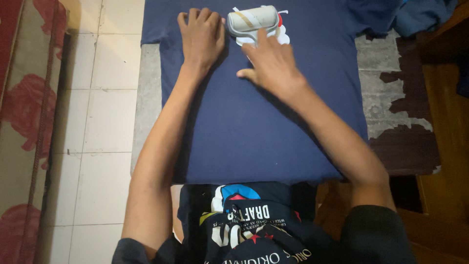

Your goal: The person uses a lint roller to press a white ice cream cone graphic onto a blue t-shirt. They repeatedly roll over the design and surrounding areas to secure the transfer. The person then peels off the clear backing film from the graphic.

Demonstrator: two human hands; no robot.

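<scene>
Iron (254, 20): white-grey, lying at the far edge of a navy shirt (264, 122) spread on the table (391, 98), long axis left-right. Right hand (271, 63) fingers slightly apart, tips touching the iron, not clamped. Left hand (201, 36) flat on the shirt, fingers together. Iron's underside hidden; its nose direction unclear.

Head camera looks steeply down, close over the blue-draped table (146, 73).
</scene>
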